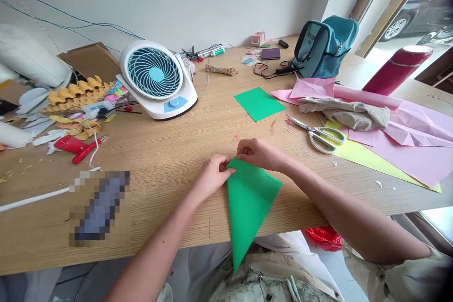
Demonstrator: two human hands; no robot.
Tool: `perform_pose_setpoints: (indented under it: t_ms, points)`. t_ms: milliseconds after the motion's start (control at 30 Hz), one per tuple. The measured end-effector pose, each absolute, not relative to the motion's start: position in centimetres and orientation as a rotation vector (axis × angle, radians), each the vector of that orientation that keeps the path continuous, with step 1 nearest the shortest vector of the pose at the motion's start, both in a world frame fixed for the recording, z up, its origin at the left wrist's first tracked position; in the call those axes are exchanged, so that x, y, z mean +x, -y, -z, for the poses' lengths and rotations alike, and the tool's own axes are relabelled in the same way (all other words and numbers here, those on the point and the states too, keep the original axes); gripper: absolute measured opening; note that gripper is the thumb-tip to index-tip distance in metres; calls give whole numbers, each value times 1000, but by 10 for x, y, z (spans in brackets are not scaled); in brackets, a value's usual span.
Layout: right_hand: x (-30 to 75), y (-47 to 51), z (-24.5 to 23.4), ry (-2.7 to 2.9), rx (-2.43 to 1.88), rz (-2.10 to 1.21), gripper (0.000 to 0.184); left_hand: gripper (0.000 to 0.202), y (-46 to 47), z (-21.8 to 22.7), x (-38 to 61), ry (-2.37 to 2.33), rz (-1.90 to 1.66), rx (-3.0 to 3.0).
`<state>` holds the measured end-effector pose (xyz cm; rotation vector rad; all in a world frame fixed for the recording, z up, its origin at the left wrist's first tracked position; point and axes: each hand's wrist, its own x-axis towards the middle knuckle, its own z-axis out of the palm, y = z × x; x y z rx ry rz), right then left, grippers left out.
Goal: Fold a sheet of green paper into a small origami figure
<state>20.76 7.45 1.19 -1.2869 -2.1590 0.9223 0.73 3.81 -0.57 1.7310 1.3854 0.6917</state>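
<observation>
A green sheet of paper (249,203), folded to a kite-like shape, lies at the table's front edge, its long tip hanging over toward my lap. My left hand (214,174) pinches its upper left corner between thumb and fingers. Right beside it, my right hand (260,153) grips the top edge of the same paper with bent fingers; the fingertips are partly hidden. Farther back on the table, a flat green square of paper (260,104) lies apart from both hands. White-handled scissors (320,136) rest to the right, blades pointing left.
A white fan (155,80) stands at the back left, near a red glue gun (79,146). Pink paper (406,155), yellow paper (382,163) and a grey glove-like cloth (350,112) lie at right. Behind are a teal bag (318,52) and a red flask (396,71).
</observation>
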Motion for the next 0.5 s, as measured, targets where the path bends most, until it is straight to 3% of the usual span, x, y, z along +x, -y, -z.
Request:
perform_pose_setpoints:
  t_ms: [133, 300, 500]
  points:
    - [226, -67, -25, 1984, -1188, -980, 30, 24, -52, -6, -6, -1229, -785, 1563]
    - [250, -46, -16, 1494, -1176, -1408, 54, 31, -57, -13, -13, -1211, -1027, 1366]
    - [242, -35, 11, 1236, -1069, -1648, 47, 37, -49, -8, -9, -1164, -1102, 1247]
